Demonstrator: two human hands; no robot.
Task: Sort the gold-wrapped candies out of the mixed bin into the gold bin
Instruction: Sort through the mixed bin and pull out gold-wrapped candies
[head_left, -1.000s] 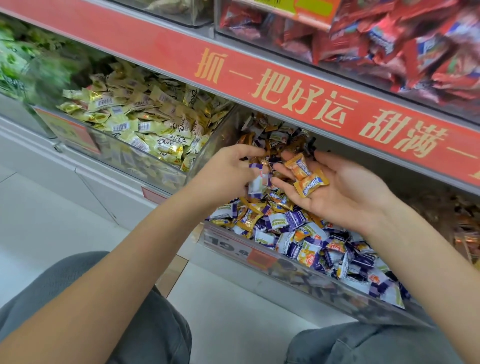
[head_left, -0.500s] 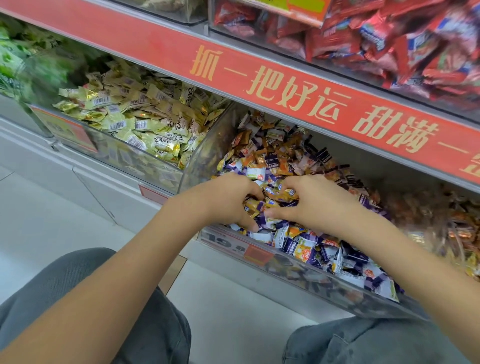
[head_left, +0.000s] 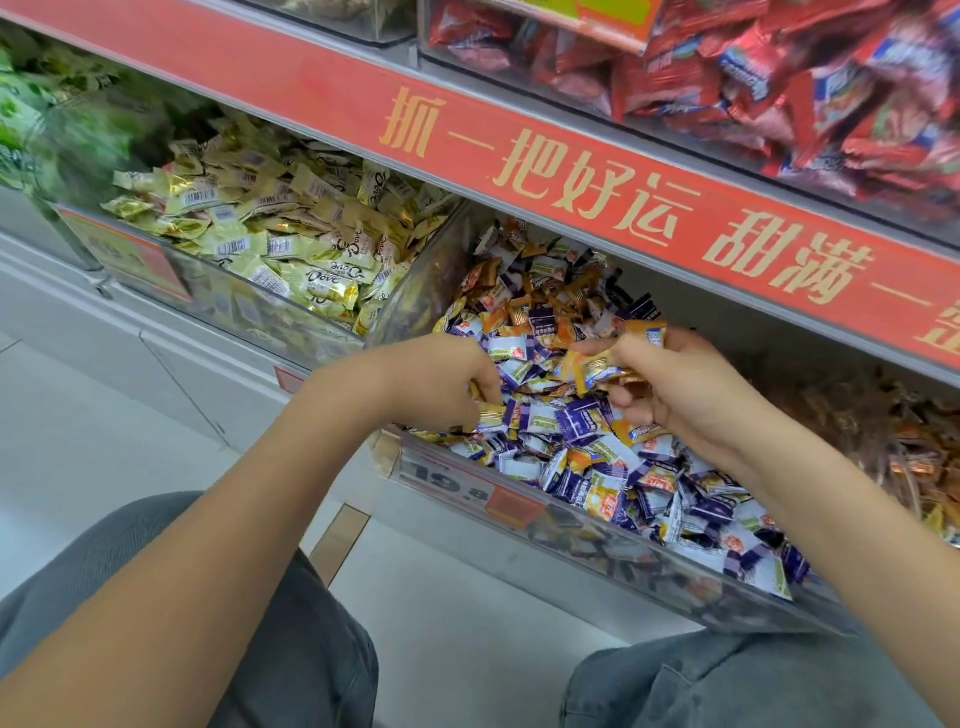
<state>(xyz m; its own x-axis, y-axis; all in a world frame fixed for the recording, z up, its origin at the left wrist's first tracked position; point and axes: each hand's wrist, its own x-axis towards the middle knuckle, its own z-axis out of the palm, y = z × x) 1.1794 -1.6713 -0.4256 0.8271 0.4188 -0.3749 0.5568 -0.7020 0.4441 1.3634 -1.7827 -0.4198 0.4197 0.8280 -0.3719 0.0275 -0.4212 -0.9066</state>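
A: Where do the hands stand?

B: Both are over the mixed bin (head_left: 597, 525), centre right of the frame. The left hand (head_left: 441, 379) has its fingers curled down into the heap, pinching a gold candy (head_left: 491, 415) at the near edge. The right hand (head_left: 675, 384) has its fingers clenched round a small bunch of gold and orange candies (head_left: 597, 364), lifted just above the pile.

A: And the gold bin?

B: The gold bin (head_left: 218, 296) sits just beside the mixed one, in the upper left of the frame, heaped with pale gold wrappers. A clear wall divides the two.

A: How should this picking go?

B: I would judge it best to pinch each piece by a twisted wrapper end, so that no purple or white neighbour comes up with it. The right hand's bunch wants a look before it goes over: some of it reads as orange, not gold, though blur makes that hard to settle. Then carry left over the divider and let go low, so nothing bounces back.

A: Any writing?

B: "Dove" shows on several gold-bin wrappers (head_left: 322, 278), with barcodes on others. The red strip (head_left: 571, 171) above carries gold Chinese characters, 抓一把好运 甜满. The price tag (head_left: 457, 486) on the mixed bin's front reads partly as "19". The mixed candies' own print is too small to read.
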